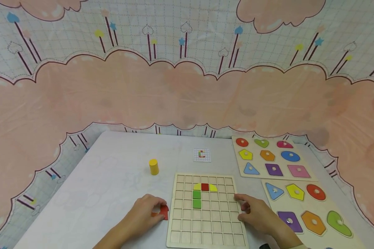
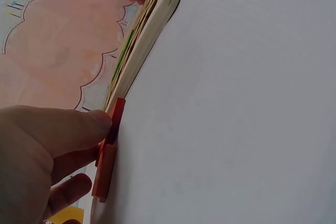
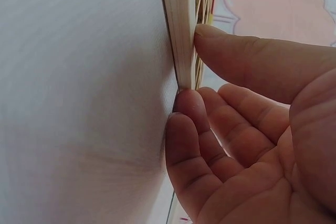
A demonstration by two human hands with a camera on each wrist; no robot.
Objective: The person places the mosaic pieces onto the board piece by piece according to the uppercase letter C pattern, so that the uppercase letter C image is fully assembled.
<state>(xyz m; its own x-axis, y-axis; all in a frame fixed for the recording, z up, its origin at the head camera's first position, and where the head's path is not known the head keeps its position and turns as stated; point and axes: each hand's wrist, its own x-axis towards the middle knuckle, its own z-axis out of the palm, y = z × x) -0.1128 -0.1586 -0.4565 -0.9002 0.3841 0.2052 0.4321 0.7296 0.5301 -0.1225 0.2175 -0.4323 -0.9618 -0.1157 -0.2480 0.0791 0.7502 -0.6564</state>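
My left hand [image 1: 144, 212] is at the board's left edge, its thumb and fingers pinching a small red block [image 1: 164, 211]. An orange block [image 2: 105, 171] lies against the red one under those fingers, mostly hidden in the head view. Between the hands lies a wooden grid board [image 1: 179, 226]. Near its top are a red square [image 1: 204, 187] between two yellow curved pieces [image 1: 197, 187], and two green squares [image 1: 196, 199] in a column below the left one. My right hand [image 1: 257, 212] rests at the board's right edge, thumb and fingertips touching it, fingers loosely bent.
A yellow cylinder [image 1: 154, 167] stands behind the board at left. A small pattern card [image 1: 202, 155] lies beyond the board. Two shape-puzzle boards [image 1: 243, 169] with knobbed pieces are on the right, the nearer one close beside my right forearm.
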